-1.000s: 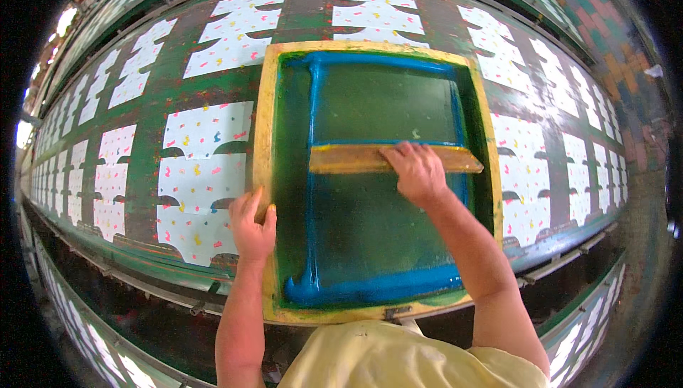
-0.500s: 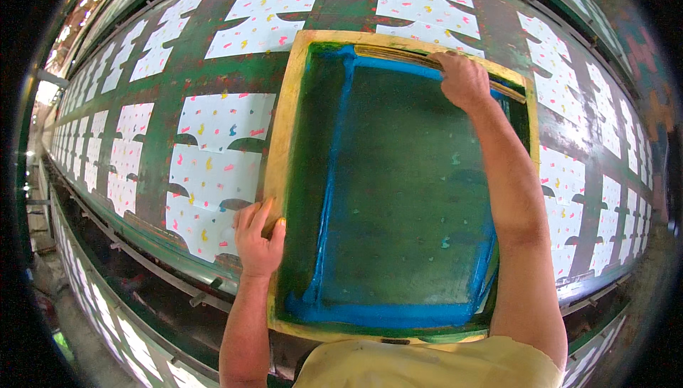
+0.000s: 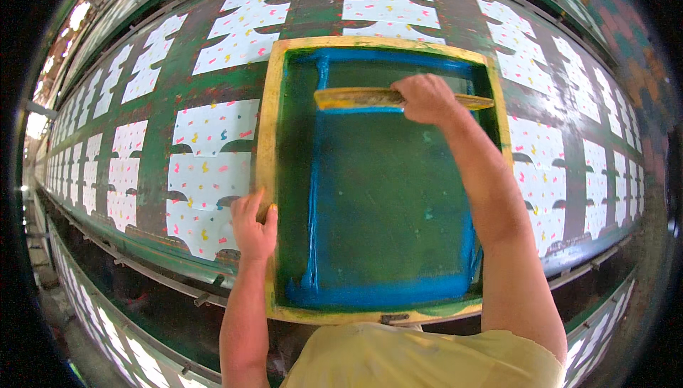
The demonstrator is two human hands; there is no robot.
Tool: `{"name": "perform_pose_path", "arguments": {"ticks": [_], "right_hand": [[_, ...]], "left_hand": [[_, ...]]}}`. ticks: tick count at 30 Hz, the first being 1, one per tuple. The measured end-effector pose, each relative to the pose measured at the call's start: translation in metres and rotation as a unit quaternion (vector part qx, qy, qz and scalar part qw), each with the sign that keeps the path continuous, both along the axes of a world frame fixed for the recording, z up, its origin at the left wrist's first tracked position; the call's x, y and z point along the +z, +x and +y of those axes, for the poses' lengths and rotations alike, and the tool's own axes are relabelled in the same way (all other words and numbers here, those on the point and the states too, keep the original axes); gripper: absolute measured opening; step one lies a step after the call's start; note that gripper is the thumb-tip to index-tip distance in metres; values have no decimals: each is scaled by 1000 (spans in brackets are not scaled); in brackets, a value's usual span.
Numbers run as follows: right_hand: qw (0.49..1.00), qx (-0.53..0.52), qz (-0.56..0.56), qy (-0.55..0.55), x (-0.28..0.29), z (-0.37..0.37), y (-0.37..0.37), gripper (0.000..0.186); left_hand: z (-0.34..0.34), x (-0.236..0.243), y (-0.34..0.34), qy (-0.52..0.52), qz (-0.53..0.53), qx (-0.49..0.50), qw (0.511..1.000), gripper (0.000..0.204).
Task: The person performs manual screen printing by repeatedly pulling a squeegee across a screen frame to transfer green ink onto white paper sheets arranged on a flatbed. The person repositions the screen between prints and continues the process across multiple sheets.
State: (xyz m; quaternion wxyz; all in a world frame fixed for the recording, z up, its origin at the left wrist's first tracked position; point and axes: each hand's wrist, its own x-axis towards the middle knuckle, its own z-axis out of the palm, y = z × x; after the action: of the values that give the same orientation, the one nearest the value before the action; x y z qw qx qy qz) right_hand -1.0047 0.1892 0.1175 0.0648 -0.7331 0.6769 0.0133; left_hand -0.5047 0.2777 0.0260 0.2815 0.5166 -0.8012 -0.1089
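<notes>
A wooden-framed printing screen (image 3: 267, 146) lies on a long green table in front of me. Its dark green mesh (image 3: 377, 196) is bordered by bands of blue ink (image 3: 384, 295). My right hand (image 3: 427, 97) grips a long wooden squeegee (image 3: 356, 97), which lies crosswise on the upper part of the mesh with a line of blue ink along its near edge. My left hand (image 3: 254, 228) rests at the left rail of the frame, its thumb on the wood and its fingers bent around the outer side.
Rows of white cut fabric pieces (image 3: 213, 167) with small coloured prints lie on the green table (image 3: 153, 153) on both sides and beyond the screen. A metal rail with short pegs (image 3: 206, 299) runs along the near table edge. Other tables with similar pieces stand nearby.
My right hand has drawn the squeegee from the far rail toward me, down onto the mesh. My left hand stays at the frame's left side. The view has shifted slightly.
</notes>
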Motion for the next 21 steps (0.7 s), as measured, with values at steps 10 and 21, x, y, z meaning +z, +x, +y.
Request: {"name": "perform_pose_path", "arguments": {"ticks": [10, 21], "right_hand": [[998, -9, -26, 52, 17, 212, 115, 34], [998, -17, -51, -11, 7, 400, 223, 40]], "left_hand": [[-3, -7, 4, -12, 9, -1, 1000, 52], [7, 3, -2, 30, 0, 60, 998, 62]]}}
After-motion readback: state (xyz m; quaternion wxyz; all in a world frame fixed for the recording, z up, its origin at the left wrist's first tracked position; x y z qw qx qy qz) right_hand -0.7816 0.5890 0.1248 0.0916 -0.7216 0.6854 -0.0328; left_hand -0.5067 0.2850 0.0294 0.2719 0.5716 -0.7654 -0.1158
